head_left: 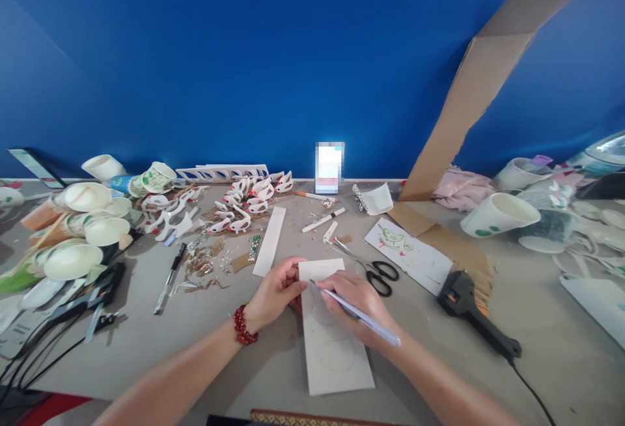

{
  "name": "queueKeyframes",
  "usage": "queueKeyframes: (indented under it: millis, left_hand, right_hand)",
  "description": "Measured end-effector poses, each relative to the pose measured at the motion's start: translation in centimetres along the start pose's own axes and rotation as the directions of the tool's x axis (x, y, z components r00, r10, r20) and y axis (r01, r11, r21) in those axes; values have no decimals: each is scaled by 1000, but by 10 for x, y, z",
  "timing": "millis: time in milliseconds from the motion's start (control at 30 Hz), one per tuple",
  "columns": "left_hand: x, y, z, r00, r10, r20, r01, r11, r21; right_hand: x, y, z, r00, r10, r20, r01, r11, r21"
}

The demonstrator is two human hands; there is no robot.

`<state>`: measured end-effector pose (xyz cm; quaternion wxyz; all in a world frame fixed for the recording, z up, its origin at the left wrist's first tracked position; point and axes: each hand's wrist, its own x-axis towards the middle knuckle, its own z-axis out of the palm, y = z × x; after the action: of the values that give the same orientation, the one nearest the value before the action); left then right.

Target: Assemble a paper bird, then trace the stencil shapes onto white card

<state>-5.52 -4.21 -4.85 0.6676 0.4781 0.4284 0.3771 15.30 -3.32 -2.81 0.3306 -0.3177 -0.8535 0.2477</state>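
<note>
A white card (336, 361) lies lengthwise before me, with faint curved pencil-like lines on its lower half. My left hand (273, 292), with a red bead bracelet at the wrist, pinches the card's upper left edge; its far fingers are partly hidden. In my right hand (354, 302) is a slim pale lilac pen (371, 325), tilted, its tip at the card near my left thumb. Scissors (383, 277) with black handles rest just beyond my right hand. To their right is a card with a green bird drawing (410, 247).
A black glue gun (473, 315) with its cord lies at right, near a cardboard strip (439, 113) against the blue wall. White bird-shaped cutouts (244, 204) and scraps cover the back left. Paper cups (83, 198) crowd the far left, beside a black-capped pen (170, 276).
</note>
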Motion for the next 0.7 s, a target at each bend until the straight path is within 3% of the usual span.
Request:
queueKeyframes:
  millis: [500, 700]
  left_hand:
    - [1, 0, 2, 1000, -4, -18, 5, 1000, 8]
    - [-4, -6, 6, 994, 83, -77, -78, 995, 61]
  right_hand:
    - [3, 0, 1, 1000, 4, -5, -4, 1000, 1]
    - [1, -4, -1, 998, 39, -52, -39, 999, 13]
